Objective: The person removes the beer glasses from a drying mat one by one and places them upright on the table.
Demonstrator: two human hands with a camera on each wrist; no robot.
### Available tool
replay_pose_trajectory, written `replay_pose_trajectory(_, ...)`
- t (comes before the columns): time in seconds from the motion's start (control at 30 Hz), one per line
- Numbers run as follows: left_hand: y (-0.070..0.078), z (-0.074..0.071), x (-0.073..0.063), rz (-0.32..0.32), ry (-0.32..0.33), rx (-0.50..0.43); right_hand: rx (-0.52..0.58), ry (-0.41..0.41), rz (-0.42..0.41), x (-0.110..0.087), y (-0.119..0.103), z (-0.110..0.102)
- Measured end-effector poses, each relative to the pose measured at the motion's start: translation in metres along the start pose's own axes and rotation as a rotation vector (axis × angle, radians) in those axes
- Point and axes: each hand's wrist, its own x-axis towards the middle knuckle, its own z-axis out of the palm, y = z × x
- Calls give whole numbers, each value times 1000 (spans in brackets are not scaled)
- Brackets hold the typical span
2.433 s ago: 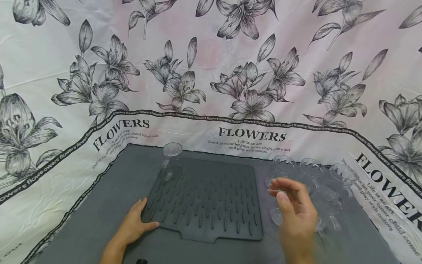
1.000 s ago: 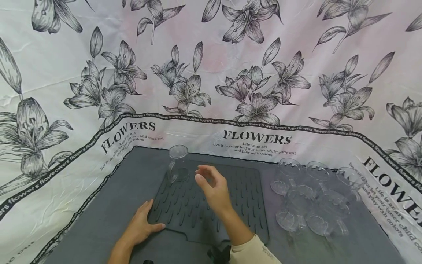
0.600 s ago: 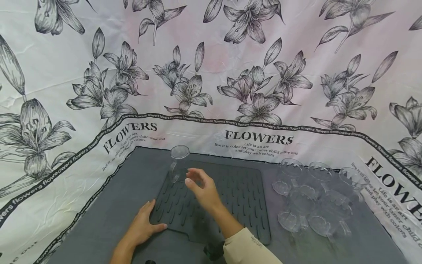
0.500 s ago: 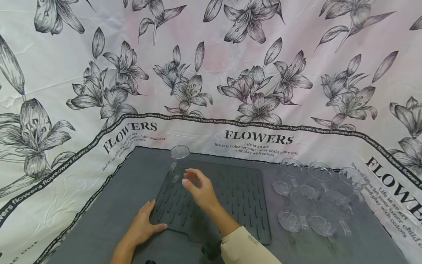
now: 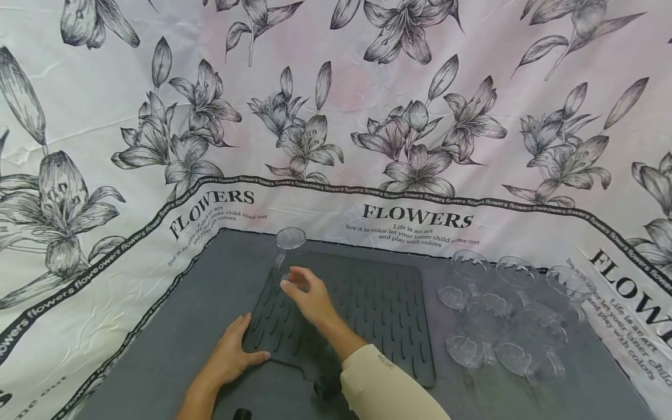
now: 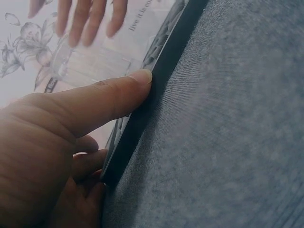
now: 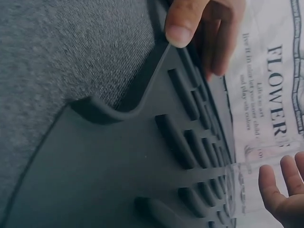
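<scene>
A dark grey ribbed rubber mat (image 5: 375, 315) lies on the table. My left hand (image 5: 226, 357) holds its near left corner, thumb against the front edge and fingers along the left side; the left wrist view shows the thumb (image 6: 111, 99) pressed to the rim. On the mat's back left corner stands a clear glass mug (image 5: 290, 239), its handle facing left and front. My right hand (image 5: 312, 297) is right beside the mug and overlaps its lower part in the head view. In the left wrist view, the right hand's fingers (image 6: 81, 23) stretch loosely, gripping nothing.
Several more clear glass mugs (image 5: 485, 321) stand grouped on the grey table (image 5: 157, 367) to the right of the mat. A white cloth printed with flowers (image 5: 325, 219) rises behind and at both sides. A small black object (image 5: 242, 414) shows at the bottom edge.
My right hand has crossed from beside the mugs on the right, over the mat, to the mug at back left. The left hand has kept its place at the mat's corner.
</scene>
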Motion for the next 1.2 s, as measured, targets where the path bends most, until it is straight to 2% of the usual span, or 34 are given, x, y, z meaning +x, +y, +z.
replay_pose_trajectory(0.23,-2,3,1,28,30,15,-30,-8,69,12,8,9)
replay_pose_trajectory(0.43,-1,1,-1,21,17,24,-23,1,96,20,12,16)
replay_pose_trajectory(0.63,0,1,-1,2,23,15,29,8,114,27,15,22)
replay_pose_trajectory(0.83,-3,3,0,9,38,-3,86,10,159,32,19,27)
replay_pose_trajectory(1.2,-4,4,2,15,30,-9,85,-9,177,39,23,35)
